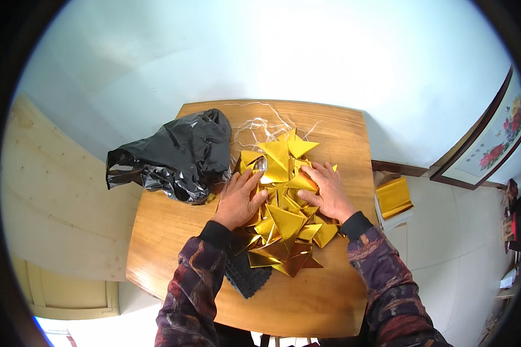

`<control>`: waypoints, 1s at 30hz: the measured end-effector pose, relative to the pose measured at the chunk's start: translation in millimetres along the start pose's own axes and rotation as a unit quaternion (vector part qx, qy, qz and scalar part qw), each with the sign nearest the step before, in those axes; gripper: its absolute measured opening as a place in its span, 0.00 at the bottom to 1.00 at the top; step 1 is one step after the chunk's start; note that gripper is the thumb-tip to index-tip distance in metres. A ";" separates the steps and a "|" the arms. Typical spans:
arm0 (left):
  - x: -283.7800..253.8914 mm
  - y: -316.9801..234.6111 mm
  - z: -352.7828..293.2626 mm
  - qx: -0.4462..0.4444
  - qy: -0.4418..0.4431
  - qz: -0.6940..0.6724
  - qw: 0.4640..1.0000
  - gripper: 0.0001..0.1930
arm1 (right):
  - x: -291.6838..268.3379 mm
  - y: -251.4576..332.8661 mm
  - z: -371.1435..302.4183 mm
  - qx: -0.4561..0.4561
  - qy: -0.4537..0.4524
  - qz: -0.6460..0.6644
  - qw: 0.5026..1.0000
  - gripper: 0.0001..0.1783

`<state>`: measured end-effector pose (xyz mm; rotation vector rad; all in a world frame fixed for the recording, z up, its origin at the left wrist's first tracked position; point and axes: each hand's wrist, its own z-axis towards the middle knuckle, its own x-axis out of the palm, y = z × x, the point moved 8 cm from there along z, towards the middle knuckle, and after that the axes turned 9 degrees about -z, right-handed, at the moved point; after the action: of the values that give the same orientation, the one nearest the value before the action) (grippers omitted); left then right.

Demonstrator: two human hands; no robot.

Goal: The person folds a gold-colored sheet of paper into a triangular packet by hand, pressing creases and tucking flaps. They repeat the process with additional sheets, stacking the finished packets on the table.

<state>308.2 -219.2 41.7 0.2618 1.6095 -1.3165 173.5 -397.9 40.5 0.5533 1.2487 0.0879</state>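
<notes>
A heap of shiny gold folded-paper pieces [286, 222], many of them pointed and triangular, lies on the wooden table [179, 243]. My left hand [239, 200] rests against the heap's left side, fingers stretched out. On the opposite side, my right hand [329, 194] lies on the pieces with its fingers apart. Neither hand grips a piece. Under the near left part of the heap, a dark cloth with a scalloped edge [247, 276] sticks out. Pieces at the bottom of the heap are hidden.
A black plastic bag [182, 153] sits left of the heap and overhangs the table edge. White strings [260, 126] lie tangled behind the heap. On the floor at right stands a gold stack [394, 196]. A framed flower picture [492, 136] leans at the wall.
</notes>
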 end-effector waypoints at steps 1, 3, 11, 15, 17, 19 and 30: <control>-2.1 -5.0 -8.0 0.004 0.001 -0.003 1.000 0.30 | -0.3 5.6 -9.9 -0.002 -0.004 0.000 1.000 0.45; -10.5 -14.5 -20.6 0.012 -0.011 -0.013 1.000 0.30 | -1.3 13.5 -21.8 -0.004 -0.004 0.001 1.000 0.43; -81.3 -34.7 -131.4 0.080 -0.163 -0.163 0.970 0.30 | -50.5 0.6 -33.2 -0.013 0.049 0.090 0.995 0.33; -76.9 -4.0 -219.4 -0.050 -0.262 -0.231 0.936 0.29 | -73.4 -16.4 1.1 0.055 -0.004 0.111 0.992 0.22; -54.6 4.6 -246.4 -0.097 -0.266 -0.259 0.923 0.29 | -66.5 -5.1 9.6 0.082 0.026 0.129 0.988 0.17; -34.8 1.1 -263.0 -0.103 -0.243 -0.269 0.926 0.28 | -59.4 33.1 5.0 0.024 0.018 0.181 0.983 0.14; -19.8 -8.8 -260.9 -0.096 -0.238 -0.055 0.965 0.25 | -25.3 147.9 -91.1 -0.040 0.000 -0.041 0.998 0.31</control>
<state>168.9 2.4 38.8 -0.2520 1.3359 -1.1837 116.1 -247.1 109.5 0.4321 1.2603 0.0680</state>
